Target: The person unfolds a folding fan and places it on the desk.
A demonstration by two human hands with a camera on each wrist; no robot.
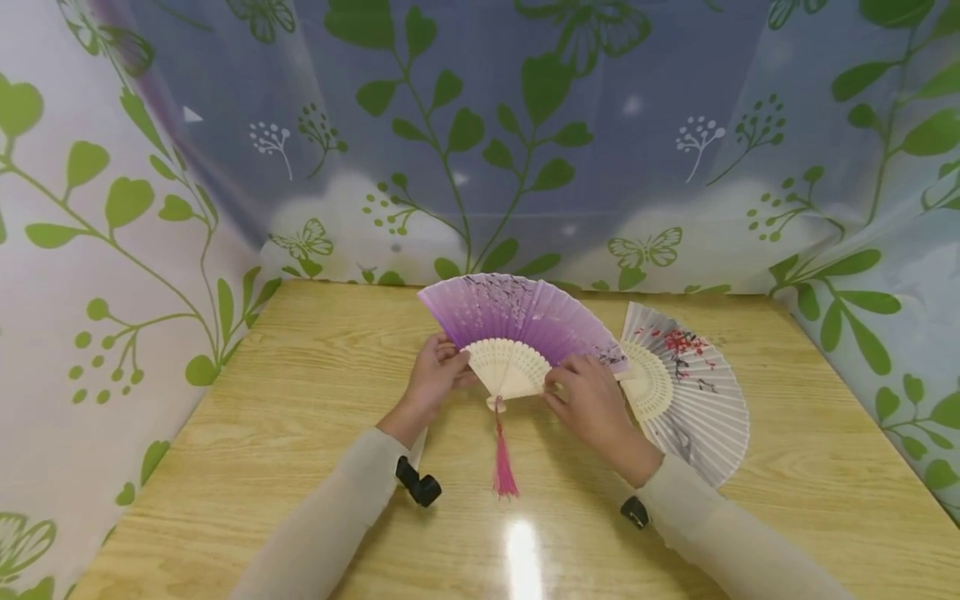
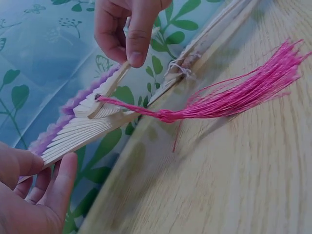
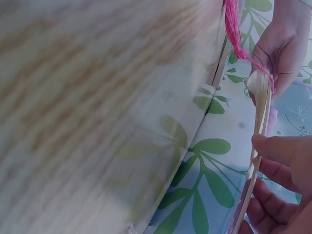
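Note:
A purple folding fan with pale blossom branches and cream pierced ribs is spread wide above the table. My left hand pinches its left outer rib between thumb and fingers. On the other side my right hand grips the right outer rib, as the right wrist view also shows with the thumb on the fan's edge. From the pivot hangs a pink tassel, seen close in the left wrist view. Beside my right hand, a greyish-white folding fan with red blossoms lies spread on the table.
The wooden table is bordered at the back by a blue-grey cloth printed with green leaves and butterflies. Similar printed cloth rises on the left and right sides. A pale strip shows partly behind my left wrist.

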